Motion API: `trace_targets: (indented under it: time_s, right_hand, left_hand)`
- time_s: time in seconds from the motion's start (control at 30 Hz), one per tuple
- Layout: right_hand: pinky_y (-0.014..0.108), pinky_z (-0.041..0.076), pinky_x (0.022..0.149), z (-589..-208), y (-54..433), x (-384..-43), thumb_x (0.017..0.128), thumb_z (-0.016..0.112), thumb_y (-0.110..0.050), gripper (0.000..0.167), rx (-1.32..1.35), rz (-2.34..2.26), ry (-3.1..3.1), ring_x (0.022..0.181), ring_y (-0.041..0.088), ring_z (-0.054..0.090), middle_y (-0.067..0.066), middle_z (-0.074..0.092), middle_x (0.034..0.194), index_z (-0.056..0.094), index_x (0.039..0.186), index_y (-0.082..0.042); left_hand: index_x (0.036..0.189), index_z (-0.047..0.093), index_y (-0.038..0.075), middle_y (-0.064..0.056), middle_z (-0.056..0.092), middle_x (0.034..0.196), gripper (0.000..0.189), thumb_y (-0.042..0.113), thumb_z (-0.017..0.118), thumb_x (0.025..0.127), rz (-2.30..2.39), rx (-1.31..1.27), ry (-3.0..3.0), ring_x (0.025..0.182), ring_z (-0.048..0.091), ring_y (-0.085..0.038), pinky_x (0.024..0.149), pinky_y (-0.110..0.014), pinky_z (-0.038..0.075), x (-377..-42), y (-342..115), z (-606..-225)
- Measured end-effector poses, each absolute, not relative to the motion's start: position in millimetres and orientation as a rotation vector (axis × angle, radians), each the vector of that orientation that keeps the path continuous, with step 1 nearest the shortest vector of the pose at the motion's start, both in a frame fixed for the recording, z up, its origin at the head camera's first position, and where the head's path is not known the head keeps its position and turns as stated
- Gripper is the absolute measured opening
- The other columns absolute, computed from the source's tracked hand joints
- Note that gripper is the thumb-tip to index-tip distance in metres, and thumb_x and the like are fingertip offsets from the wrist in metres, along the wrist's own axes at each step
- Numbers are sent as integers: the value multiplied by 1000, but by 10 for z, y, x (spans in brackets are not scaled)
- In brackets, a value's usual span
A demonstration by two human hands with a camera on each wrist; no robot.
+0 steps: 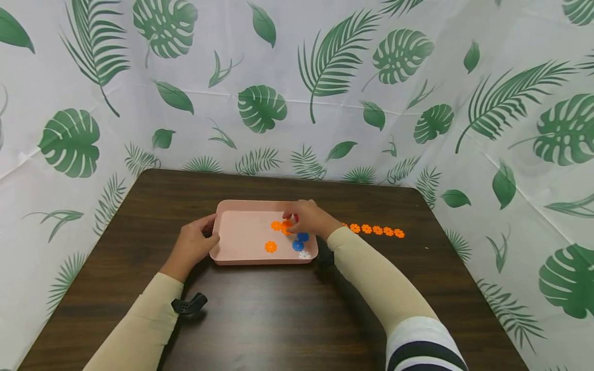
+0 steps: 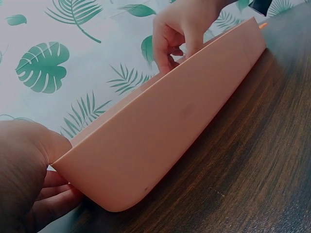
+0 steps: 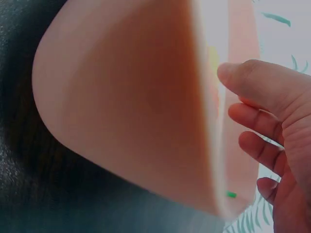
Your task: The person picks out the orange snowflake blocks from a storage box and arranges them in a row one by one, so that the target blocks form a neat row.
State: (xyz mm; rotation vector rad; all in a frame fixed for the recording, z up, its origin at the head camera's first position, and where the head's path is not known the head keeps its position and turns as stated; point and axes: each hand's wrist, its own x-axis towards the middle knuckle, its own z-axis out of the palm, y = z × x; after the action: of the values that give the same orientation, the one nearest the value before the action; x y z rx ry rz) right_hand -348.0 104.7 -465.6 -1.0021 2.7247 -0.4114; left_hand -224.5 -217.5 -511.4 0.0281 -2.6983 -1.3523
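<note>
A pink tray (image 1: 246,232) lies on the table. My left hand (image 1: 192,242) grips its left end, with the thumb over the rim and the fingers under the outside, as the left wrist view shows. My right hand (image 1: 308,216) is inside the tray's right part, thumb and forefinger apart beside a few orange flower-shaped pieces (image 1: 276,225). Another orange flower piece (image 1: 270,247) lies nearer the front. Blue flower pieces (image 1: 298,246) and a white flower piece (image 1: 304,254) sit in the front right corner. Something red shows beneath the right hand; its kind is unclear.
To the right of the tray, several orange flower pieces (image 1: 378,230) form a row on the dark wooden table (image 1: 278,314). A leaf-patterned cloth (image 1: 209,113) hangs behind the table. The tray's raised wall (image 2: 160,136) stands between the left wrist camera and the tray's contents.
</note>
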Motion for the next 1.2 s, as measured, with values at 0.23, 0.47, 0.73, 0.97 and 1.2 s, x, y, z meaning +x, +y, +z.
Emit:
trace_targets:
  time_s: [0.23, 0.47, 0.73, 0.97, 1.2]
  right_hand:
    - [41, 36, 92, -4719, 1020, -3483, 81, 90, -33, 31, -963, -343, 2723, 86, 11, 57, -12, 65, 85, 79, 107, -21]
    - [42, 38, 95, -4711, 993, -3458, 81, 89, -33, 32, -984, -232, 2715, 95, 12, 55, -12, 66, 92, 79, 109, -19]
    - [40, 39, 94, -4711, 984, -3450, 82, 88, -35, 33, -1033, -139, 2720, 94, 10, 54, -12, 64, 94, 80, 110, -20]
    - [40, 39, 91, -4697, 977, -3442, 81, 89, -32, 34, -1080, -133, 2725, 92, 11, 54, -10, 64, 93, 80, 110, -18]
    - [39, 37, 89, -4719, 996, -3453, 82, 87, -35, 34, -1112, -145, 2722, 93, 10, 55, -10, 63, 95, 78, 110, -18]
  left_hand:
    - [148, 55, 0, -23, 69, 125, 60, 15, 63, 91, -1346, 34, -2694, 115, 63, -39, 102, -57, 51, -2229, -2165, -5086]
    - [149, 54, 1, -22, 68, 127, 60, 15, 63, 91, -1358, 41, -2695, 116, 63, -39, 103, -57, 50, -2231, -2173, -5091]
    - [150, 53, 1, -22, 68, 128, 61, 15, 62, 92, -1360, 40, -2698, 117, 63, -38, 103, -57, 50, -2246, -2182, -5094]
    - [150, 53, 0, -22, 68, 127, 61, 14, 61, 91, -1354, 27, -2696, 116, 64, -38, 102, -56, 51, -2259, -2187, -5079]
    - [151, 52, 2, -22, 67, 131, 61, 16, 62, 92, -1368, 50, -2714, 119, 62, -39, 104, -57, 49, -2242, -2187, -5085]
